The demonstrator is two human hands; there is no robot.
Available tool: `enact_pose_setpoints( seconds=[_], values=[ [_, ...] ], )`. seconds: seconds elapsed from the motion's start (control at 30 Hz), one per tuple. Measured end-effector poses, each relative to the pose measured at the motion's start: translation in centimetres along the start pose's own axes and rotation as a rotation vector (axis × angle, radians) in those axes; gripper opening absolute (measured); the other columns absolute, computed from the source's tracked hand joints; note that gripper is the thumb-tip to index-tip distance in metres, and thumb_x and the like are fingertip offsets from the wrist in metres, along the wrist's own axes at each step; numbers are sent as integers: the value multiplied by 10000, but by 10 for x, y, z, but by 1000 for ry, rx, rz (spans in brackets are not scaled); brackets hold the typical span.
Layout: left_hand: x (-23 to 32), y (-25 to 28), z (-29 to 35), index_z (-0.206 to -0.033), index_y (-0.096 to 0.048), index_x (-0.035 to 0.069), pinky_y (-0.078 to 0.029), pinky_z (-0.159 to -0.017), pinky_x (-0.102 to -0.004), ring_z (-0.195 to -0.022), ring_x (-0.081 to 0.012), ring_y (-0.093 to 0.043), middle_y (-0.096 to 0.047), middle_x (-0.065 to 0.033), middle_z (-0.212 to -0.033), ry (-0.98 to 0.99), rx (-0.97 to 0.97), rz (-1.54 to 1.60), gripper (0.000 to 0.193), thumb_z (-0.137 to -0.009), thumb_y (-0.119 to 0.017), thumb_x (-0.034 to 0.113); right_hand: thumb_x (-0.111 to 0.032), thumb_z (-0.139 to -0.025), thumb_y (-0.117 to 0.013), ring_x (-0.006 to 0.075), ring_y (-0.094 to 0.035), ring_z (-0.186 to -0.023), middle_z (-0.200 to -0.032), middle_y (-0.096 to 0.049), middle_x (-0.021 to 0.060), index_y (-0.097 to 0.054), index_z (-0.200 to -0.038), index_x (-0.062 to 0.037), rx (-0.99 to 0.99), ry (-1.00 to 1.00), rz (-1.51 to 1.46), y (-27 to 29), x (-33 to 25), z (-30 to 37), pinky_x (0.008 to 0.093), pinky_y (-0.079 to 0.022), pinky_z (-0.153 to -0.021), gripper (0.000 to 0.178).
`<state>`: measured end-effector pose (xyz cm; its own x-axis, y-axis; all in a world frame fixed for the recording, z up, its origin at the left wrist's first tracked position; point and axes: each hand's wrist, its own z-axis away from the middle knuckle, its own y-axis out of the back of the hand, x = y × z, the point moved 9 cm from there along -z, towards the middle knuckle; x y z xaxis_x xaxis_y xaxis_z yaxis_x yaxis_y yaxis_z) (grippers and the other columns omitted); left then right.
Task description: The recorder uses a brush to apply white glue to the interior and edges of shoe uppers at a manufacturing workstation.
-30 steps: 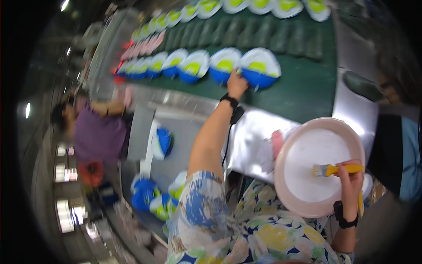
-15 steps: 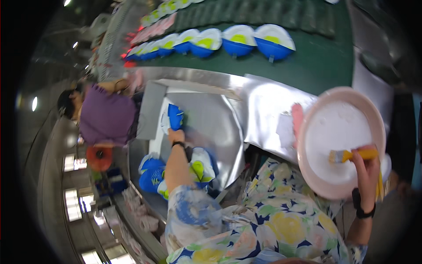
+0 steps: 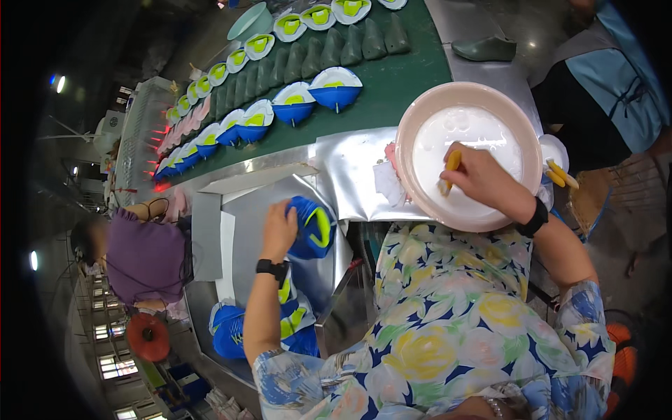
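Your left hand (image 3: 278,229) is closed around the rim of a blue cup-shaped shoe piece with a yellow-green stripe (image 3: 313,227), holding it just above the shiny sheet-metal work surface (image 3: 350,175) in front of you. A black watch (image 3: 270,267) sits on that wrist. Below your forearm, at the lower left of the metal surface, lies a heap of more blue and yellow-green pieces (image 3: 234,332).

Your right hand (image 3: 481,176) is wrapped around the yellow handle of a small brush (image 3: 449,171), with the fingers curled tight on it; the brush tip dips into the white liquid inside a wide, pale pink plastic basin (image 3: 420,119). That basin rests at the right end of the metal surface, touching a crumpled white cloth (image 3: 387,183) on its left side. A black band (image 3: 537,218) circles your right wrist. Just right of the basin, 2 more yellow brush handles (image 3: 560,175) stick out of a small white container.

Beyond the metal surface runs a dark green conveyor belt (image 3: 399,80). On it, a near row of blue and white pieces with yellow-green centres (image 3: 334,87) stretches away to the left, and a row of dark green shoe lasts (image 3: 336,47) stands behind it.

To your left, a person in a purple top (image 3: 145,259) leans over the same line. At the upper right stands another person in a light blue apron (image 3: 619,84).
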<state>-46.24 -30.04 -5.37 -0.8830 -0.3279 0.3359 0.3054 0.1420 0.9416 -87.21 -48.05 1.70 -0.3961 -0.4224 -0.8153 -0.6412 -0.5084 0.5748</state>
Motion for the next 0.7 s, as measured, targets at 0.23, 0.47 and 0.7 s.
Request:
enact_pose_setpoints(
  seconds=[0.23, 0.47, 0.7],
  values=[
    [-12, -66, 36, -1400, -452, -63, -416, -1073, -402, -1245, -370, -553, -569, -268, -1326, 254, -147, 469, 679, -810, -690, 173, -171, -883, -691, 367, -664, -719, -776, -658, 216, -574, -961, 2, 46, 31, -81, -2, 5, 3, 405, -510, -660, 223],
    [14, -53, -19, -1205, -589, 67, -506, -884, -463, -1015, -374, -648, -673, -178, -1122, 123, -229, -146, 406, -852, -702, 232, -158, -875, -685, 405, -655, -819, -864, -670, 221, -583, -975, 3, -224, 30, 245, -22, 15, 9, 427, -511, -746, 215],
    [108, 16, -63, -1492, -365, 82, -469, -1055, -425, -1260, -261, -557, -531, -98, -1411, 7, -330, 1241, 558, -1019, -527, 328, -113, -858, -691, 398, -656, -847, -896, -667, 215, -588, -974, -2, -181, 105, 302, -7, 26, 15, 454, -507, -781, 190]
  ],
)
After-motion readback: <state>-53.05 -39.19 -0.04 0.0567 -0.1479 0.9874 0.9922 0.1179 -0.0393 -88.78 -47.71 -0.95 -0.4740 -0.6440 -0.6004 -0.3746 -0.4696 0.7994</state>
